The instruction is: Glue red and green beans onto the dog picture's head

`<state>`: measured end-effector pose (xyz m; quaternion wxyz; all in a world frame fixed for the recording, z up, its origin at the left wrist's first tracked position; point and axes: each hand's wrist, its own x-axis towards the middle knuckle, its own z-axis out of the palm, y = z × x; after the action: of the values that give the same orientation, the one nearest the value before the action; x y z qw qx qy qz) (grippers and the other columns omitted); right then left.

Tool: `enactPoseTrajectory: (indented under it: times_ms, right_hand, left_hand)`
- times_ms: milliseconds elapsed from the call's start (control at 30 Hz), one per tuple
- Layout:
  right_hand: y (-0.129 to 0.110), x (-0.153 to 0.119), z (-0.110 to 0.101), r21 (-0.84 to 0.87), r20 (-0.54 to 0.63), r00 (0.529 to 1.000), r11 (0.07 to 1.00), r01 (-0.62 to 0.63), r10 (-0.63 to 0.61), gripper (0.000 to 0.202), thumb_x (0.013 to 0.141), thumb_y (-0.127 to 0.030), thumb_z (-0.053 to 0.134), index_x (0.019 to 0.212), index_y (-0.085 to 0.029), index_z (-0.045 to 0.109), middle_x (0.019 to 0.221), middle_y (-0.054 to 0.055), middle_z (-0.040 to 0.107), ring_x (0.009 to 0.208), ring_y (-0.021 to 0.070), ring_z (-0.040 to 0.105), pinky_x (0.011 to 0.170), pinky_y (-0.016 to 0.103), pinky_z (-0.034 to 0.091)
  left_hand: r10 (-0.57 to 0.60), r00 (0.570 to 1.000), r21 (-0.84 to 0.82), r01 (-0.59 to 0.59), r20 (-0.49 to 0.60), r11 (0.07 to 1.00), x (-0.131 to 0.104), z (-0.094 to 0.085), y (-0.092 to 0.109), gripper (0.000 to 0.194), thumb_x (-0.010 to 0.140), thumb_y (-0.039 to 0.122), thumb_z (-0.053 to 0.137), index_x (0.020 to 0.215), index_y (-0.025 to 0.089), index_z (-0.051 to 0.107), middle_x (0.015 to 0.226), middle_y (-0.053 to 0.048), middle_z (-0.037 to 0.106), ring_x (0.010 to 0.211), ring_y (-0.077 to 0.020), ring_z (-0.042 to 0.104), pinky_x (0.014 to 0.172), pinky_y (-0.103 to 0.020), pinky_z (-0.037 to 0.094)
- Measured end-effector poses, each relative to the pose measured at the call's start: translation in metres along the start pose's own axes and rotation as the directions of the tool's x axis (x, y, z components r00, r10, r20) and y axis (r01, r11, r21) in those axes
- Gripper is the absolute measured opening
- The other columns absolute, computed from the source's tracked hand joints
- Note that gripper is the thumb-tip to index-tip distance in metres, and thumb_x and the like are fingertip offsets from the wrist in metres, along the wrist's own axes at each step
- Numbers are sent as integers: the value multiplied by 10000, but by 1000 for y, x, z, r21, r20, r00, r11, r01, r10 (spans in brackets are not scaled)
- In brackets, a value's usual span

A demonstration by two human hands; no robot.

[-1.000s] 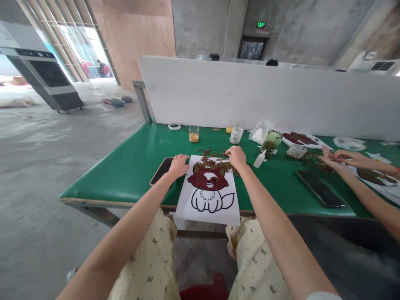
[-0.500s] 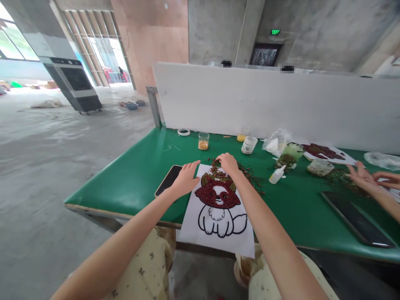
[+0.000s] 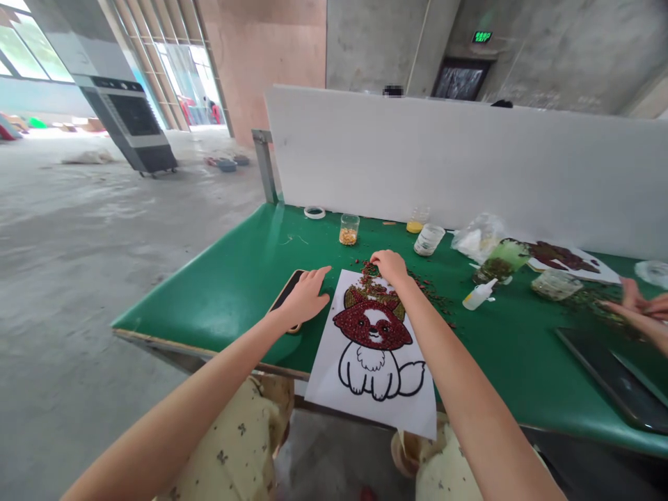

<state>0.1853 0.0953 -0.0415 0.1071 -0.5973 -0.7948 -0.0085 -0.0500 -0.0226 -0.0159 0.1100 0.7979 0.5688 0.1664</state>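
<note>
A half-covered fox (image 3: 371,332) sat on a white sheet (image 3: 321,390) at the near edge of the green surface (image 3: 209,296), the paper's lower end hanging over the rim, as I watched from afar through the head camera. Dark red grains packed the face around a white blaze and muzzle; olive-green ones filled the ears. Chest, legs and curled tail remained bare white inside thick black outlines. Loose grains (image 3: 435,299), red and green, strayed across the sheet's top and onto the surface beyond.

The right hand (image 3: 389,266) bent over the scatter at the sheet's top edge, its fingers curled; I could not tell whether they pinched a grain. The left hand (image 3: 307,296) hovered or rested over a phone (image 3: 284,289), its fingers stretched out, loosely parted and holding nothing, the thumb just beside the sheet's left edge.

Behind stood a jar (image 3: 349,231) of yellow kernels and a ring of tape (image 3: 314,212); to the right, a white glue bottle (image 3: 476,297) leaned near a green cup (image 3: 501,261). A co-worker's hands (image 3: 639,306) showed at the far right.

On the back wall, a lit green sign (image 3: 481,37) read "EXIT"; the characters beside that word were too small for me to make out.
</note>
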Motion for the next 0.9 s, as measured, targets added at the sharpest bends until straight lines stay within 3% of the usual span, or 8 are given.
enactPoseTrajectory:
  times_ms: [367,667,900]
  right_hand:
    - [-9,3,-11,-49,87,996,999,-6,10,126,841,-237,543,842,-220,668,897,37,681,815,155,586,657,228,384]
    - [-16,2,-9,-211,124,986,968,139,-115,202,870,-136,446,908,-146,644,1060,144,579,1002,237,490,774,302,414]
    - [-16,-8,-8,-186,53,994,977,105,-97,242,896,-109,351,1011,-118,563,1106,159,519,1019,242,458,826,330,395]
  left_hand:
    - [16,999,-1,-16,32,1000,-2,-1,0,640,731,174,435,1361,142,324,1307,-108,473,1225,-279,384,1021,-400,308]
    - [39,998,1,-39,41,999,-4,-4,2,634,728,156,430,1353,125,330,1341,-119,450,1243,-275,374,1037,-400,291]
    - [61,998,-29,-60,19,998,-5,-5,15,613,733,165,437,1339,160,349,1329,-106,469,1236,-265,391,1026,-405,302]
